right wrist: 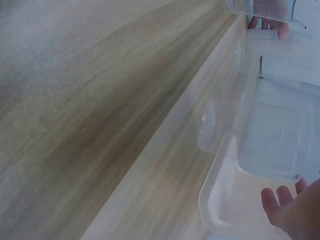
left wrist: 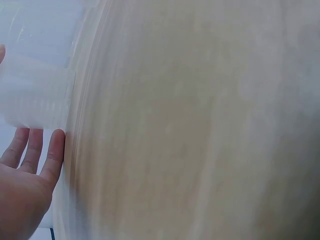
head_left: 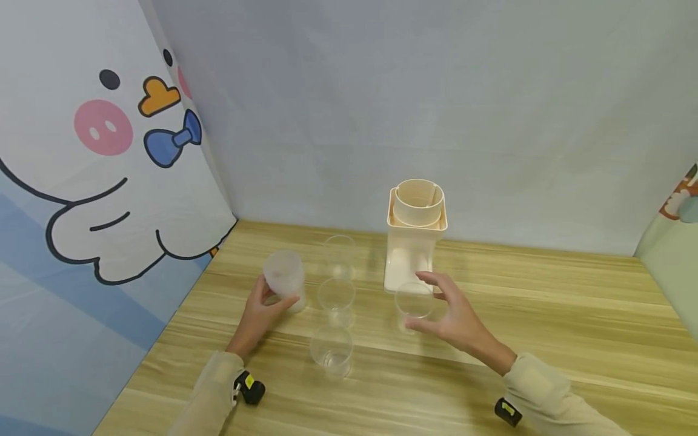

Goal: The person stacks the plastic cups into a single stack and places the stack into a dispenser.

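A stack of frosted plastic cups (head_left: 285, 274) stands at the left of the table. My left hand (head_left: 263, 315) holds it, thumb across the near side and fingers around the far side; in the left wrist view the fingertips (left wrist: 57, 137) meet the stack's side. My right hand (head_left: 449, 318) curves loosely around a clear plastic cup (head_left: 412, 303) in front of the cream-coloured appliance (head_left: 410, 248). In the right wrist view, a small gap shows between most of its fingers (right wrist: 270, 200) and that cup (right wrist: 270, 135).
Between the hands, three clear cups stand in a row running away from me: a near cup (head_left: 331, 351), a middle cup (head_left: 336, 303) and a far cup (head_left: 339, 254). A pale curtain (head_left: 491, 121) hangs behind the wooden table (head_left: 545, 290); a cartoon-printed cloth (head_left: 136, 200) borders its left side.
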`<state>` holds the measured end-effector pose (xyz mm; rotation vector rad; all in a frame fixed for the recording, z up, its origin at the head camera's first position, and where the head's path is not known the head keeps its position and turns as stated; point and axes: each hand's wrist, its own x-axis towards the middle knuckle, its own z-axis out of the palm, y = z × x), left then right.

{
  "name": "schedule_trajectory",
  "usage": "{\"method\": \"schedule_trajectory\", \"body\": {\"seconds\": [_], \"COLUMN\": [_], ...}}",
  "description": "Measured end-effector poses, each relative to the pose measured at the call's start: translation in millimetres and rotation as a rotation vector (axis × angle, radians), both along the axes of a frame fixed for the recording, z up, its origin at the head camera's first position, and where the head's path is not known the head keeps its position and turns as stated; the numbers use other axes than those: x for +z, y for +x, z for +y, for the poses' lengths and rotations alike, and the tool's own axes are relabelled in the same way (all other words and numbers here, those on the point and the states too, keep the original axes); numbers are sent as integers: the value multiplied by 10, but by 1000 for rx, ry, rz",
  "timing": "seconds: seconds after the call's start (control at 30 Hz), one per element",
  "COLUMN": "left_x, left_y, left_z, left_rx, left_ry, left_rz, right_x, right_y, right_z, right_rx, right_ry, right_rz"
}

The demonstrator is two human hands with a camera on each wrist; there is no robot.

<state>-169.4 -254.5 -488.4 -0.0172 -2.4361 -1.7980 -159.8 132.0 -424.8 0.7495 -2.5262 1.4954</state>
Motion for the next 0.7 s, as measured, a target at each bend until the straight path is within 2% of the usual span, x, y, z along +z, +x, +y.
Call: {"method": "schedule_trajectory", "body": {"seconds": [0.33,0.5,0.6,0.7], "left_x": [-36,-55,-29,80], "left_y": [-29,-39,-24,25], "left_z": [-11,-14,-9,27], "left_rx": [-1,-14,-16,-26], "left_ry": [5,15,17,19], "left_rz": [5,10,0,-1], "right_x": [-218,-308,-337,-356], "right_y": [2,3,-2,-16], "right_z": [1,-43,-68,-79], "right_rx": [2,-1,-9,-16], "right_ry": [-47,-105,-134,-150], "right_rz": [-86,-146,-163,-178]}}
